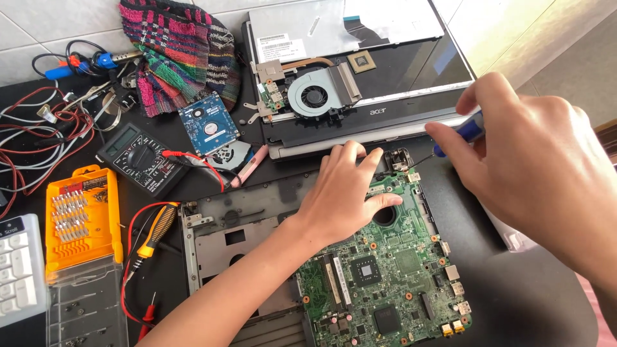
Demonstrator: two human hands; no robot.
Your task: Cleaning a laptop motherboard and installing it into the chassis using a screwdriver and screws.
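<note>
Left hand (344, 193) lies palm-down on the upper edge of the green motherboard (385, 270), fingers spread narrow and flat, gripping nothing; fingertips reach approx. to the board's top edge near a metal hinge bracket (400, 157). Right hand (533, 160) pinches a small screwdriver (459, 135) w/ blue handle between thumb and forefingers; thin dark shaft angles down-left toward the board's top right corner, tip just beside the bracket.

Motherboard: rigid flat PCB, matte green, studded w/ black square chips, copper-ringed screw holes, round cutout under the left thumb, metal ports along right edge. It sits in a grey laptop chassis (238, 238) of moulded plastic w/ rectangular openings.

Behind: a second laptop (385, 115), glossy black, closed, w/ a silver panel, a grey round fan and copper heat pipe assy (318, 93) on top. Left of it: a hard drive (209, 125) w/ blue circuit side up, and a woven multicolour cloth (183, 51), coarse knit.

Left side: black multimeter (138, 157) w/ red lead, orange bit case (80, 215) w/ clear lid and rows of steel bits, orange-handled tool (157, 228), tangled red and white wires (45, 128), corner of a white keyboard (19, 270).

Surface: table (514, 289), smooth matte black top. Beyond it, pale tiled flooring, sunlit at upper right.
</note>
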